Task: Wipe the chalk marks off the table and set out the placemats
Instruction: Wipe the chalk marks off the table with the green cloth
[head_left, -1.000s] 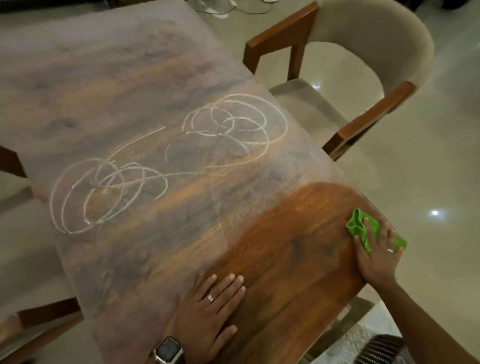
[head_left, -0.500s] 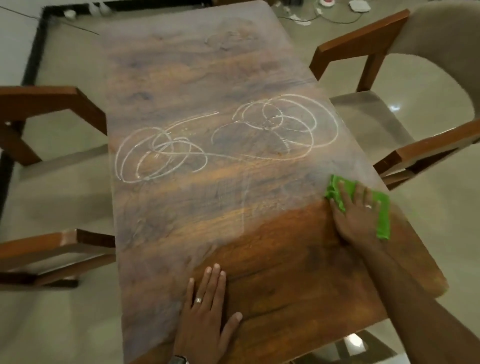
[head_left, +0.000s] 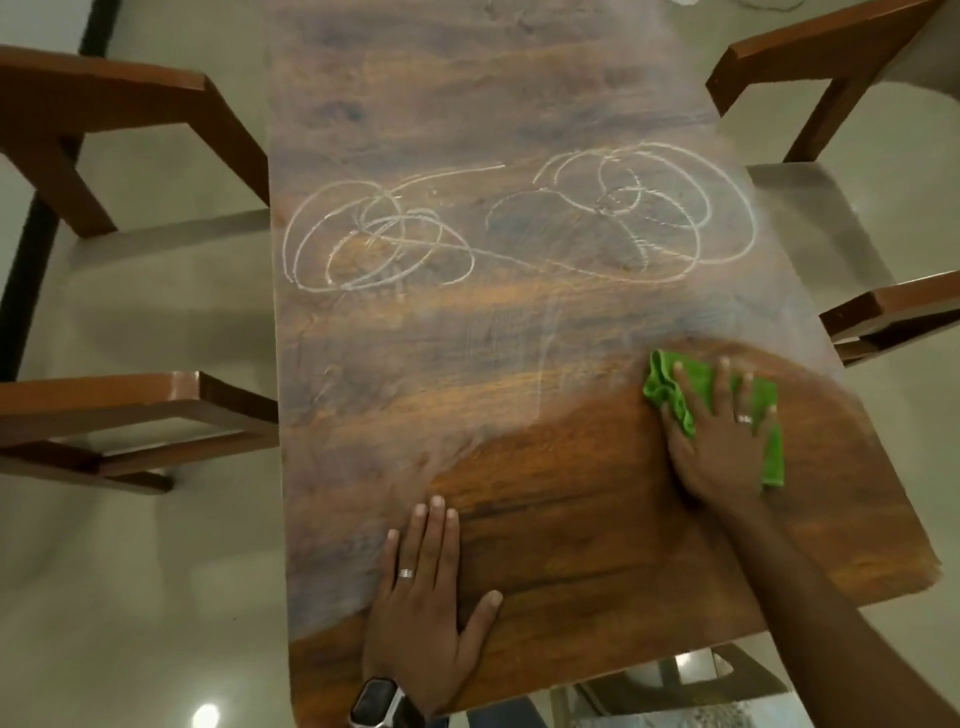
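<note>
Head view: right hand (head_left: 719, 441) flat, fingers spread, pressing green cloth (head_left: 670, 389) on tabletop (head_left: 571, 545) at 4 o'clock. Left hand (head_left: 423, 597) flat, holding nothing, at 6 o'clock. Chalk marks (head_left: 519, 228) looping at 12 o'clock, beyond cloth.

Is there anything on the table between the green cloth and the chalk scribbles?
Nothing visible. Only bare, dusty table lies between the cloth under the right hand and the scribbles. The left hand rests flat nearer the person, out of that path.
</note>
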